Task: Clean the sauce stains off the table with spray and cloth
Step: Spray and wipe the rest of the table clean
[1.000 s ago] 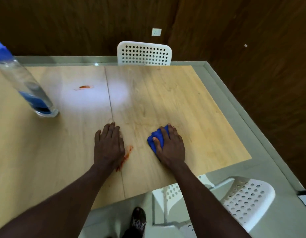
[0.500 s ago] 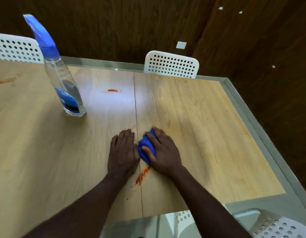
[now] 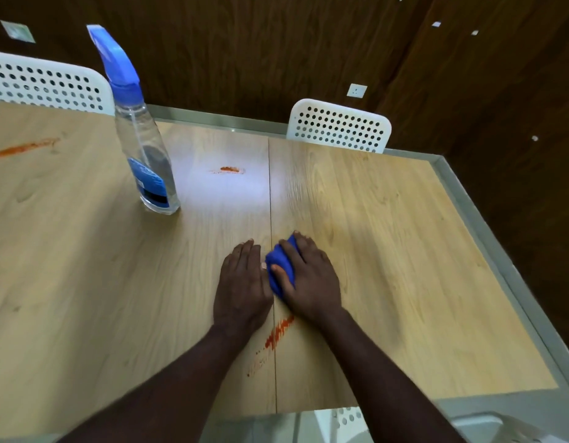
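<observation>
Being soft and light, the bunched cloth (image 3: 280, 266) is pressed under the right hand (image 3: 310, 282), best gripped across its bulk; the left hand (image 3: 243, 287) lies flat, empty.

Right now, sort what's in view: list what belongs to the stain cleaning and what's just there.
Job:
cloth under right hand
left hand, flat on table
spray bottle
near stain
middle stain
far-left stain

Just there:
far chair
left chair
wall socket
</observation>
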